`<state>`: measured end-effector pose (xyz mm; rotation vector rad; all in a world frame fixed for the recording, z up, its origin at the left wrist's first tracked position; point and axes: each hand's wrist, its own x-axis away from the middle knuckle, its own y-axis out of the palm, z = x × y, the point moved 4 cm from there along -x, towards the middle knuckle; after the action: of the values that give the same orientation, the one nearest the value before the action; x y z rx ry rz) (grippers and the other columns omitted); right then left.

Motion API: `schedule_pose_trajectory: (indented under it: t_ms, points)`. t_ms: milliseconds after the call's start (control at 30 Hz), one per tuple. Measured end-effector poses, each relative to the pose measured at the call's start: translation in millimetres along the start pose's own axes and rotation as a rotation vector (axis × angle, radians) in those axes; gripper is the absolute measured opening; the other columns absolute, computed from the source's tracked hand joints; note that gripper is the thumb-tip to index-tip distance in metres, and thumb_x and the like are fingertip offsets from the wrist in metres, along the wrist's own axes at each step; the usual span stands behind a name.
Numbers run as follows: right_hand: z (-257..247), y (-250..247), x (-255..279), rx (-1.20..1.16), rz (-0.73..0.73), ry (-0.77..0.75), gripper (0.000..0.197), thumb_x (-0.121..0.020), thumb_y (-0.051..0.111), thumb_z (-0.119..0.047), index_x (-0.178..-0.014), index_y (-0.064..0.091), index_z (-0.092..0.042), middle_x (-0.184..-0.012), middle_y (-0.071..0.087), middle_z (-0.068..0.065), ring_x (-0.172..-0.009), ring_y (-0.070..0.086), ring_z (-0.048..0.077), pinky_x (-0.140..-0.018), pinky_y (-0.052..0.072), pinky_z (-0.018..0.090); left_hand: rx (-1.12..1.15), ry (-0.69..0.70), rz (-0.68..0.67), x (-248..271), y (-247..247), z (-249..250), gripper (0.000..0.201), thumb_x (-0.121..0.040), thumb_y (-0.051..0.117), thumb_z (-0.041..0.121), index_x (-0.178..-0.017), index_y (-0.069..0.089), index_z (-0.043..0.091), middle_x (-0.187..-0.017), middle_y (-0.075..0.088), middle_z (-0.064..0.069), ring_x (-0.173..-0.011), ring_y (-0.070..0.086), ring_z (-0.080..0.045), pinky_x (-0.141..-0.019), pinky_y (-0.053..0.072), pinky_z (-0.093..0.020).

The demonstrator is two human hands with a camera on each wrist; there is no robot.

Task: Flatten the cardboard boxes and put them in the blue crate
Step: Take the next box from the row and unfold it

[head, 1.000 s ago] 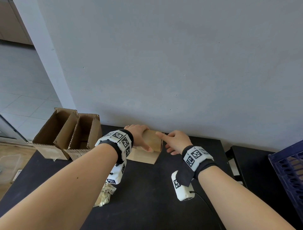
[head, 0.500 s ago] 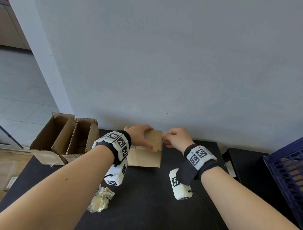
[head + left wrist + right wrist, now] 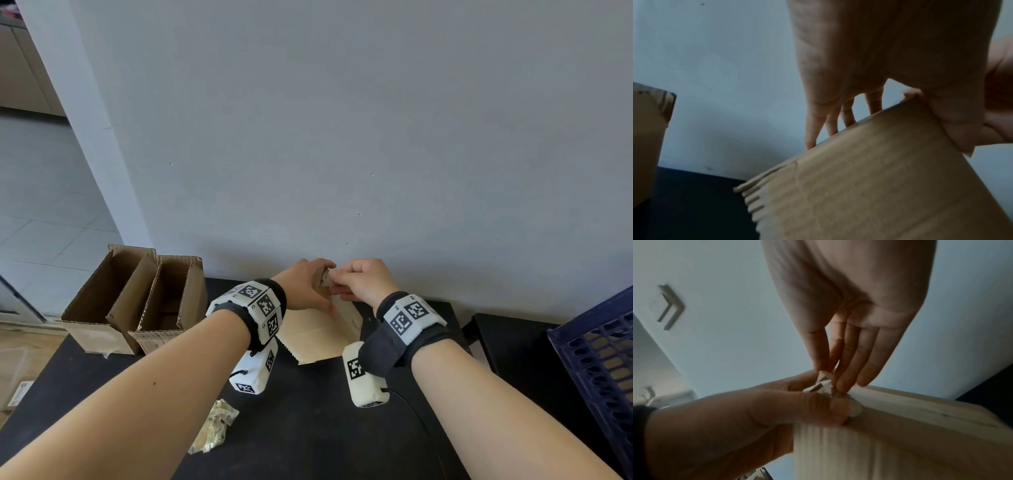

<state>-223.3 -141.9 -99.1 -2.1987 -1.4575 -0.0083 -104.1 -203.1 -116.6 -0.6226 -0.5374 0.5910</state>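
A small brown cardboard box [image 3: 318,332] stands tilted on the black table [image 3: 308,428] near the wall. My left hand [image 3: 305,287] grips its raised top corner, with the fingers [image 3: 846,113] behind the far edge and the thumb on the near face. My right hand [image 3: 363,281] meets it at that corner, where thumb and fingers pinch a loose end of clear tape [image 3: 823,378]. The box's side [image 3: 900,434] fills the lower right wrist view. The blue crate [image 3: 603,353] stands at the far right, partly cut off.
Two open cardboard boxes [image 3: 102,301] [image 3: 171,301] stand side by side at the table's left rear. A crumpled wad of clear tape [image 3: 214,426] lies on the table under my left forearm. A grey wall rises directly behind the table.
The small box has tipped up from lying flat to standing on an edge. Both hands rose to its top corner, and the right hand went from touching the edge to pinching tape.
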Motion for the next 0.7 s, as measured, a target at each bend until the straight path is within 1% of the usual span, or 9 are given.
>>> schedule_pose_trajectory:
  t_ms: [67, 100, 200, 267, 367, 400, 467, 567, 700]
  points:
    - [1.2, 3.1, -2.4, 0.016, 0.003, -0.001, 0.013, -0.085, 0.069, -0.017, -0.085, 0.07, -0.004, -0.088, 0.074, 0.01, -0.073, 0.07, 0.016, -0.075, 0.058, 0.031, 0.03, -0.016, 0.012, -2.7, -2.7, -3.2, 0.081, -0.068, 0.082, 0.03, -0.137, 0.039, 0.029, -0.129, 0.042, -0.005, -0.116, 0.049, -0.025, -0.099, 0.043, -0.036]
    - [1.7, 4.4, -3.5, 0.02, -0.001, 0.003, 0.013, -0.085, 0.069, -0.017, -0.083, 0.069, -0.005, -0.085, 0.074, 0.008, -0.072, 0.069, 0.015, -0.074, 0.057, 0.03, 0.051, -0.024, 0.017, -4.3, -4.4, -5.3, 0.078, -0.066, 0.083, 0.03, -0.133, 0.042, 0.029, -0.128, 0.043, -0.005, -0.114, 0.05, -0.024, -0.096, 0.045, -0.036]
    - [4.8, 5.1, -7.2, 0.024, -0.008, 0.031, 0.013, -0.085, 0.069, -0.017, -0.075, 0.065, -0.01, -0.078, 0.071, 0.005, -0.07, 0.069, 0.015, -0.074, 0.057, 0.031, 0.102, -0.047, 0.019, -7.8, -7.1, -13.1, 0.07, -0.064, 0.085, 0.027, -0.123, 0.049, 0.029, -0.124, 0.046, -0.004, -0.109, 0.052, -0.023, -0.087, 0.046, -0.03]
    - [10.8, 1.4, -10.2, 0.017, -0.004, 0.077, 0.013, -0.086, 0.069, -0.016, -0.076, 0.063, -0.01, -0.076, 0.07, 0.006, -0.069, 0.068, 0.016, -0.075, 0.056, 0.032, 0.154, -0.065, 0.027, -7.7, -10.0, -19.7, 0.064, -0.064, 0.085, 0.023, -0.118, 0.052, 0.028, -0.12, 0.049, -0.003, -0.105, 0.053, -0.021, -0.084, 0.046, -0.028]
    - [22.1, -9.4, -12.2, -0.022, -0.002, 0.154, 0.008, -0.086, 0.067, -0.012, -0.08, 0.062, -0.008, -0.077, 0.068, 0.006, -0.067, 0.065, 0.015, -0.072, 0.055, 0.028, 0.224, -0.091, 0.046, -3.6, -17.6, -31.5, 0.058, -0.069, 0.082, 0.013, -0.117, 0.053, 0.022, -0.103, 0.053, 0.0, -0.088, 0.054, -0.015, -0.074, 0.048, -0.024]
    - [25.7, -12.7, -12.4, -0.024, -0.006, 0.179, 0.008, -0.086, 0.067, -0.01, -0.08, 0.063, -0.008, -0.078, 0.068, 0.008, -0.068, 0.064, 0.016, -0.073, 0.055, 0.029, 0.225, -0.101, 0.048, -2.9, -19.1, -36.4, 0.056, -0.07, 0.082, 0.011, -0.117, 0.053, 0.021, -0.101, 0.053, 0.001, -0.084, 0.054, -0.014, -0.072, 0.048, -0.023]
    - [32.4, -18.9, -12.8, -0.023, 0.004, 0.216, 0.01, -0.085, 0.068, -0.009, -0.077, 0.063, -0.007, -0.08, 0.068, 0.009, -0.067, 0.063, 0.016, -0.072, 0.055, 0.029, 0.167, -0.123, 0.041, -1.9, -18.8, -46.2, 0.055, -0.069, 0.082, 0.012, -0.116, 0.054, 0.021, -0.108, 0.054, -0.001, -0.087, 0.054, -0.016, -0.074, 0.047, -0.025]
    - [36.5, -29.1, -13.2, -0.007, 0.056, 0.235, 0.013, -0.086, 0.067, -0.01, -0.074, 0.062, -0.007, -0.076, 0.066, 0.008, -0.063, 0.06, 0.014, -0.064, 0.053, 0.027, 0.075, -0.165, 0.044, -0.6, -14.0, -58.5, 0.055, -0.069, 0.083, 0.018, -0.116, 0.055, 0.02, -0.118, 0.053, 0.0, -0.097, 0.052, -0.018, -0.08, 0.041, -0.025]
    - [28.7, -28.6, -11.9, 0.073, 0.069, 0.172, 0.014, -0.087, 0.066, -0.012, -0.074, 0.062, -0.01, -0.074, 0.065, 0.006, -0.057, 0.057, 0.011, -0.051, 0.049, 0.019, 0.083, -0.167, 0.061, -1.3, -11.8, -61.7, 0.056, -0.068, 0.085, 0.023, -0.115, 0.056, 0.02, -0.116, 0.054, 0.001, -0.098, 0.053, -0.018, -0.08, 0.042, -0.025]
